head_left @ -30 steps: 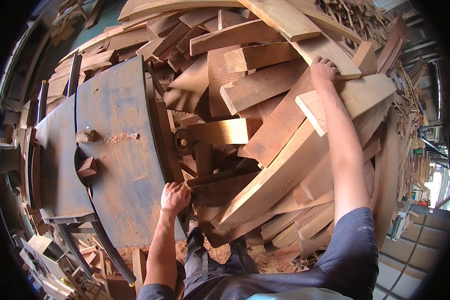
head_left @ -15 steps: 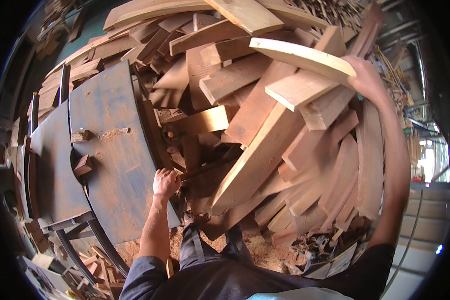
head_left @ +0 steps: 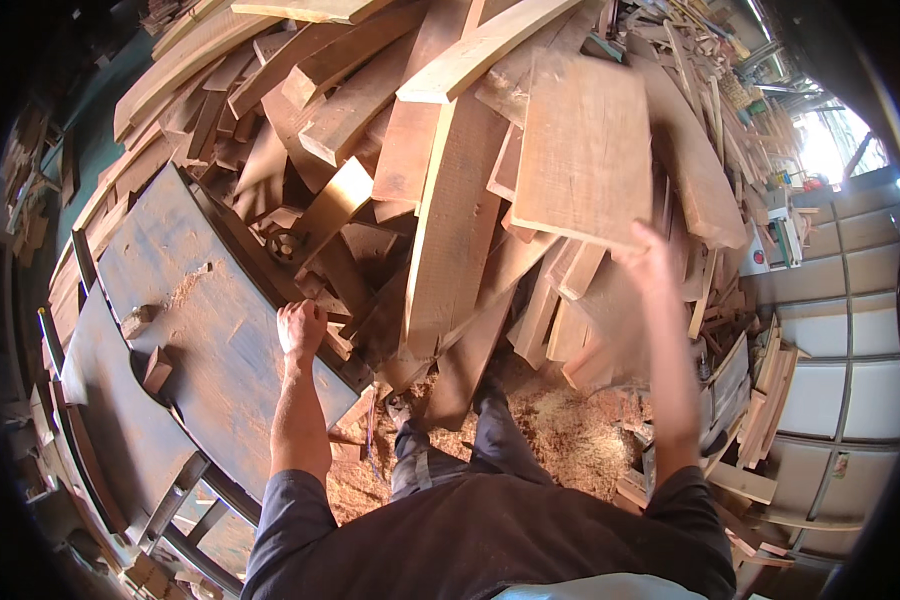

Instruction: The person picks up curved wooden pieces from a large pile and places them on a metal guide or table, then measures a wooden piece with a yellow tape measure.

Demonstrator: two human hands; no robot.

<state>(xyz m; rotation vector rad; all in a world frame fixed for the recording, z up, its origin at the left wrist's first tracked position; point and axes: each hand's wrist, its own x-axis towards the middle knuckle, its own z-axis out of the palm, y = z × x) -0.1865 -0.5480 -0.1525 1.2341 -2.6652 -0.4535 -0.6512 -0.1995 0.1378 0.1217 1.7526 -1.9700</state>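
While left hand [head_left: 301, 328] curls at metal table [head_left: 225, 310] edge, blurred right hand [head_left: 645, 258] meets 1 board [head_left: 582, 150]; can't tell either grip; many boards remain in the pile [head_left: 457, 225].

There's the table [head_left: 225, 335], grey and dusty, filling the left of the frame: a rough wooden block [head_left: 138, 320] sits on top, a reddish block [head_left: 156, 369] lower in frame, sawdust [head_left: 185, 289] streaking nearby. Lower centre, pale shavings [head_left: 530, 435] blanket the floor [head_left: 565, 468].
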